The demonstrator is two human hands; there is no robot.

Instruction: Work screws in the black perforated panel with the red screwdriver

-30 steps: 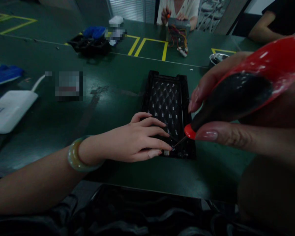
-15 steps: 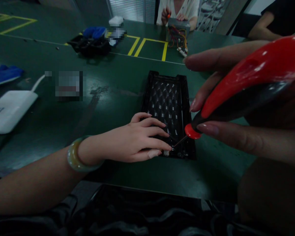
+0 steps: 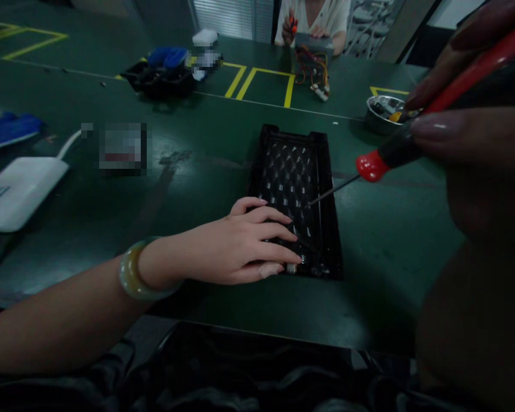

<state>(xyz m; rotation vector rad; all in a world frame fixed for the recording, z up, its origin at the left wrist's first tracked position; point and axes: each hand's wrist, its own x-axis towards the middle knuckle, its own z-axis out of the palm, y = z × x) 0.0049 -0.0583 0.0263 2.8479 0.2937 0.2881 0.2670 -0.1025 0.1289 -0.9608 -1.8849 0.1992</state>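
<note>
**Screwdriver over panel, left hand bracing**

Head view. Panel, black, lies flat on the bench in front of the wearer. Left hand: palm down, fingers spread over the panel's near part, grasping nothing; index fingertip just beside a small bright spot, possibly a screw. Right hand: grips the screwdriver, shaft slanting down and left across the panel. Tip contact: cannot tell.

Step, as judged: screw work on the panel, tool off the bright spot. Next move, as judged, calls for a steady panel and the tip set squarely in a screw head.

Writing: white box carries a dark mark, too blurred to read. Block beyond it is pixelated; nothing legible. No brand readable on the screwdriver.
</note>
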